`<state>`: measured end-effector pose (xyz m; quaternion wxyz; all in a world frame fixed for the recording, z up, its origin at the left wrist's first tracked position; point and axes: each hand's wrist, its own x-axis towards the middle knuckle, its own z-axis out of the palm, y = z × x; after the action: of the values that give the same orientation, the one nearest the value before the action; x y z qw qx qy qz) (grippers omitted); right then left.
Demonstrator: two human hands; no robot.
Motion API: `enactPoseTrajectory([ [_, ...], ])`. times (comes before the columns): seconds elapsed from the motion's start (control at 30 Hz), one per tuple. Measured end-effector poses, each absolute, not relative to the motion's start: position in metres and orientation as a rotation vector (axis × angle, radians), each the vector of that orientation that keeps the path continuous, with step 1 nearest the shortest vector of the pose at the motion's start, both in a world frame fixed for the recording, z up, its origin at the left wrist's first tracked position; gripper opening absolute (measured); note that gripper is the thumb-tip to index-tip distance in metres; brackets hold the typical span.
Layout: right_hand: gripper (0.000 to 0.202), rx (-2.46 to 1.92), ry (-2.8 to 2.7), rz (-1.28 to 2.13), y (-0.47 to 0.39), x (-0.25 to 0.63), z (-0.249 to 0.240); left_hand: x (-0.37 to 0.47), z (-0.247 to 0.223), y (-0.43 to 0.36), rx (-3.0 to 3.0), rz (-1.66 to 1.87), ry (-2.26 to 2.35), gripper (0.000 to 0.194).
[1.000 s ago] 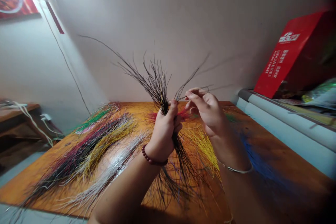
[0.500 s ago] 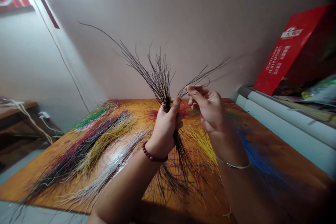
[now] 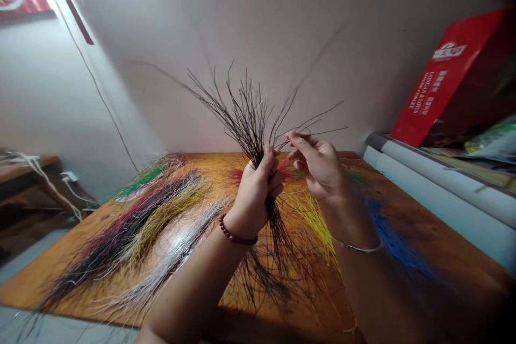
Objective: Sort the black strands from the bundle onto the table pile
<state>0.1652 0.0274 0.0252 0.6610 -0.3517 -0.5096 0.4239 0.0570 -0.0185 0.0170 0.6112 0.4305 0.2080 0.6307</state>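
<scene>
Held upright over the table's middle, a bundle of thin black strands (image 3: 245, 123) fans out at the top, and its lower ends hang beneath my left hand (image 3: 257, 188). My left fingers are wrapped round the bundle, with the thumb on top. Just to the right, my right hand (image 3: 320, 164) pinches a few black strands between thumb and fingertips near the left thumb. Those strands stick out to the upper right. Loose dark strands (image 3: 262, 274) lie on the table below the bundle.
The wooden table (image 3: 105, 301) bears black strands (image 3: 124, 231), gold strands (image 3: 161, 215) and silver strands (image 3: 177, 250) at the left. Yellow strands (image 3: 316, 220) and blue strands (image 3: 391, 236) lie at the right. Beyond the right edge stands a red box (image 3: 447, 75).
Some strands at the right of the bundle have sprung upward and apart from those in my right hand. Both hands have stayed nearly in place.
</scene>
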Motion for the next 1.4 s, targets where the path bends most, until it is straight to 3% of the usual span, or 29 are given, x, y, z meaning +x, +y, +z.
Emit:
enactPoseTrajectory([
  [0.2, 0.036, -0.692, -1.200, 0.996, 0.031, 0.162, 0.021, 0.057, 0.014, -0.016, 1.005, 1.442, 0.453, 0.047],
  [0.57, 0.032, -0.668, -1.261, 0.939, 0.033, 0.161, 0.019, 0.057, 0.009, -0.010, 0.926, 1.492, 0.454, 0.030],
  [0.8, 0.039, -0.705, -1.213, 0.959, 0.046, 0.155, 0.009, 0.056, 0.007, -0.005, 0.888, 1.486, 0.466, 0.038],
  [1.13, 0.045, -0.922, -1.774, 0.546, 0.029, 0.174, 0.013, 0.057, 0.002, 0.005, 0.816, 1.653, 0.590, 0.049],
  [1.3, 0.027, -0.821, -1.688, 0.460, 0.015, 0.171, 0.021, 0.058, -0.001, 0.006, 0.899, 1.689, 0.635, 0.047],
  [1.4, 0.026, -0.814, -1.646, 0.390, 0.020, 0.165, 0.019, 0.062, -0.005, 0.006, 0.939, 1.718, 0.656, 0.047],
])
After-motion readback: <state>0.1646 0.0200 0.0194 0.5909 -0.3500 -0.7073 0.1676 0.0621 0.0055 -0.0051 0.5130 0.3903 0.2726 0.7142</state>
